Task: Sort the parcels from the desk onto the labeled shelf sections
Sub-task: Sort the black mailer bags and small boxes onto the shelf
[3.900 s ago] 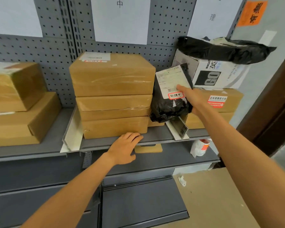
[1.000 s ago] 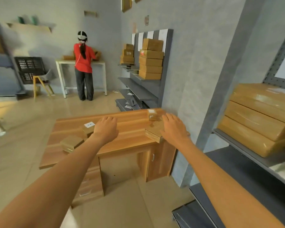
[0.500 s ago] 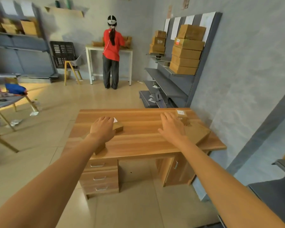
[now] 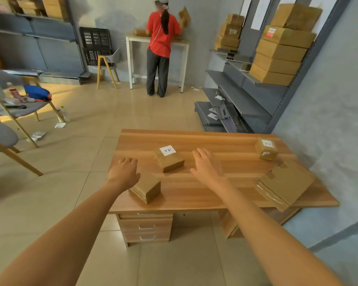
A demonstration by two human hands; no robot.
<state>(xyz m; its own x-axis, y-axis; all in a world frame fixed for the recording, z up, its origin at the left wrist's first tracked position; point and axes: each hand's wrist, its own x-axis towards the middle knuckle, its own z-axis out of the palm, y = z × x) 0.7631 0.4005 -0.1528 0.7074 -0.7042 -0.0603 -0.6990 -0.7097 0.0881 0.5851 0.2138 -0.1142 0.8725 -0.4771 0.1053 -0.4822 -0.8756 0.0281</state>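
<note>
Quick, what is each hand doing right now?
Left hand: open, fingers spread, holding nothing.
Right hand: open, fingers spread, holding nothing.

Desk (image 4: 215, 182) – wood-grain, smooth; parcels (image 4: 168, 161) – brown cardboard w/ glossy tape, paper labels.

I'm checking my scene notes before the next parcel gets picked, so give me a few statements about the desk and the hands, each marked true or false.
1. Four parcels lie on the wooden desk. True.
2. The right hand grips the labeled parcel. False: it is open, holding nothing.
3. The left hand is over the unlabeled parcel at the desk's front left. True.
4. The small labeled parcel sits at the front left corner. False: far right.
5. The flat parcel bears a white label. False: none shows.
</note>
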